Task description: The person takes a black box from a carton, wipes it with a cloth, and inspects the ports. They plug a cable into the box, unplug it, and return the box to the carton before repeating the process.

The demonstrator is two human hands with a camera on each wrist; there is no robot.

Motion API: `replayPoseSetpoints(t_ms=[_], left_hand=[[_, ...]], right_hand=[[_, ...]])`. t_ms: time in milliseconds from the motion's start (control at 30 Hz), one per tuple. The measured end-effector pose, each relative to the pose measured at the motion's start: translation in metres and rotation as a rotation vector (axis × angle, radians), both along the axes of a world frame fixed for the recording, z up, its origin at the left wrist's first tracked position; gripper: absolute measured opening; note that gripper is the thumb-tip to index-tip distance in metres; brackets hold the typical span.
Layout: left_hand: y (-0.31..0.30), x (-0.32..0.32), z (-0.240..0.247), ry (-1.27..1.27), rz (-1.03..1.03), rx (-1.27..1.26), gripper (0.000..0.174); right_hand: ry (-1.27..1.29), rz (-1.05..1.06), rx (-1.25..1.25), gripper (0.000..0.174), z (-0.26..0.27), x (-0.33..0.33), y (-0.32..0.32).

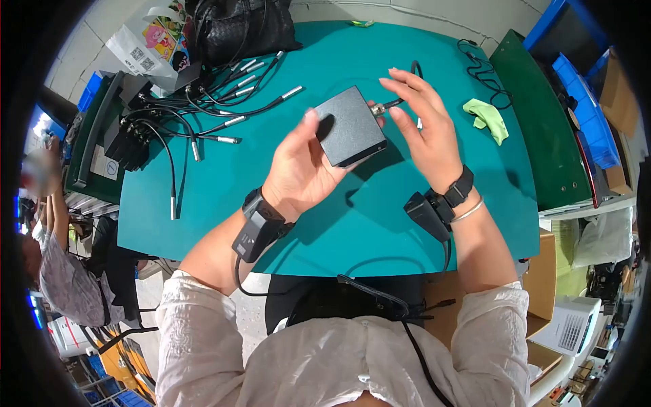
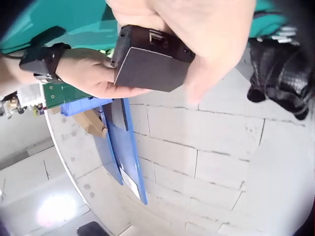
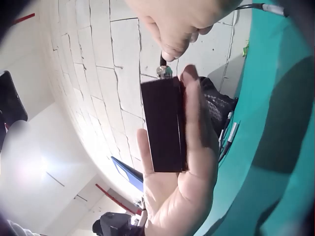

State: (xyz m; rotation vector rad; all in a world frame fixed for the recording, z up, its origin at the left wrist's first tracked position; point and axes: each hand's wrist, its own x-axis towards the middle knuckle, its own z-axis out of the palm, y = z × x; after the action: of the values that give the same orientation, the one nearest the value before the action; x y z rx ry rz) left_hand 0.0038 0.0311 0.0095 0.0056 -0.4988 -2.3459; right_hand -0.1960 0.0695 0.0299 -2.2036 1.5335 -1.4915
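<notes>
A black metal box sits in my left hand, which grips it above the table with the thumb on one side. In the left wrist view, a rectangular port shows on one end of the box. From its right side comes a silver connector with a short black cable. My right hand is at this cable, thumb and forefinger spread on either side of it. The right wrist view shows its fingertips overlapping the cable just beyond the connector. A silver plug ends the cable.
Several black boxes with silver-tipped cables lie at the table's left. Behind them stand a black bag and a printed plastic bag. A green cloth and a thin black cable lie at right.
</notes>
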Motion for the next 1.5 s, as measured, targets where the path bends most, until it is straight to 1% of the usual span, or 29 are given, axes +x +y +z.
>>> replayPoseSetpoints(t_ms=[33,67,100,167,200,233,300,367,433,467,500,533,567,600,633,700,733,800,833,867,900,933,967,1033,1133,1200,1300,1433,1500], left_hand=[[0.002,-0.001,0.001,-0.026,-0.041,-0.050,0.054],[0.005,-0.002,0.002,-0.113,-0.036,-0.104,0.062],[0.007,-0.004,0.004,-0.103,-0.050,-0.098,0.062],[0.009,-0.004,0.006,-0.167,-0.035,-0.165,0.065],[0.006,-0.004,0.004,-0.177,-0.018,-0.179,0.068],[0.001,-0.002,0.003,-0.170,-0.022,-0.177,0.068],[-0.007,0.005,0.002,-0.229,0.018,-0.222,0.067],[-0.008,0.008,0.004,-0.312,0.088,-0.257,0.065],[-0.012,0.010,0.005,-0.135,0.047,-0.177,0.070],[-0.011,0.010,0.007,-0.130,0.028,-0.142,0.078],[-0.011,0.011,0.008,-0.137,0.047,-0.140,0.078],[-0.010,0.012,0.009,-0.063,-0.004,-0.135,0.077],[-0.009,0.013,0.009,0.014,-0.055,-0.131,0.077],[-0.008,0.013,0.010,0.015,-0.039,-0.131,0.077],[-0.008,0.012,0.011,0.005,-0.054,-0.107,0.074],[-0.006,0.011,0.013,-0.010,-0.088,-0.057,0.070],[-0.005,0.011,0.012,0.007,-0.105,-0.084,0.067],[-0.005,0.010,0.009,0.026,-0.120,-0.076,0.068],[-0.004,0.010,0.008,0.039,-0.142,-0.070,0.069],[-0.004,0.010,0.009,0.046,-0.132,-0.070,0.069],[-0.003,0.011,0.010,0.053,-0.145,-0.035,0.067],[-0.003,0.012,0.010,0.058,-0.159,0.000,0.066],[-0.002,0.012,0.011,0.010,-0.117,0.009,0.066],[-0.003,0.014,0.007,-0.060,-0.076,-0.005,0.066],[0.000,0.013,0.003,-0.060,-0.110,-0.041,0.065],[0.002,0.011,0.001,-0.067,-0.119,-0.026,0.063],[0.000,0.012,0.006,-0.106,-0.104,-0.005,0.060],[0.003,0.008,0.011,-0.238,-0.002,-0.049,0.059],[0.004,0.010,0.011,-0.203,-0.061,0.003,0.059]], right_hand=[[0.022,0.010,0.002,0.034,-0.003,0.001,-0.002],[0.047,0.017,0.002,0.037,-0.005,0.001,-0.004],[0.056,0.003,0.009,0.037,-0.004,0.002,-0.003],[0.079,-0.023,0.039,0.047,-0.003,0.001,-0.002],[-0.003,-0.006,0.025,0.053,-0.002,-0.004,-0.002],[0.005,-0.010,0.027,0.053,-0.002,-0.016,-0.004],[0.302,-0.495,0.034,0.054,-0.007,-0.056,-0.005],[0.488,-0.779,0.274,0.052,-0.014,-0.100,0.002],[0.574,-0.926,0.474,0.045,-0.017,-0.122,0.007],[0.560,-0.926,0.578,0.038,-0.022,-0.135,0.006],[0.546,-0.925,0.681,0.032,-0.022,-0.135,0.003],[0.550,-0.905,0.677,0.032,-0.022,-0.134,0.000],[0.413,-0.892,0.701,0.028,-0.012,-0.127,0.002],[0.278,-0.878,0.723,0.025,-0.006,-0.122,0.002],[0.287,-0.867,0.721,0.025,-0.007,-0.119,0.000],[0.043,-0.722,0.333,0.024,-0.010,-0.111,-0.003],[0.105,-0.579,0.047,0.022,-0.011,-0.107,-0.006],[0.042,-0.409,-0.156,0.020,0.017,-0.042,0.006],[0.120,-0.289,-0.216,0.017,0.027,-0.017,0.015],[0.182,-0.185,-0.268,0.027,0.027,0.003,0.023],[0.384,-0.144,-0.324,0.033,0.025,0.021,0.027],[0.467,0.010,-0.244,0.036,0.025,0.035,0.033],[0.463,0.142,-0.178,0.038,0.022,0.051,0.037],[0.431,0.228,-0.192,0.043,0.010,0.067,0.035],[0.526,0.244,-0.125,0.049,0.012,0.073,0.039],[0.493,0.238,-0.022,0.054,0.012,0.072,0.042],[0.454,0.223,0.016,0.055,0.012,0.072,0.039],[0.437,0.174,0.031,0.053,0.009,0.070,0.035],[0.456,0.123,0.005,0.046,0.006,0.065,0.034]])
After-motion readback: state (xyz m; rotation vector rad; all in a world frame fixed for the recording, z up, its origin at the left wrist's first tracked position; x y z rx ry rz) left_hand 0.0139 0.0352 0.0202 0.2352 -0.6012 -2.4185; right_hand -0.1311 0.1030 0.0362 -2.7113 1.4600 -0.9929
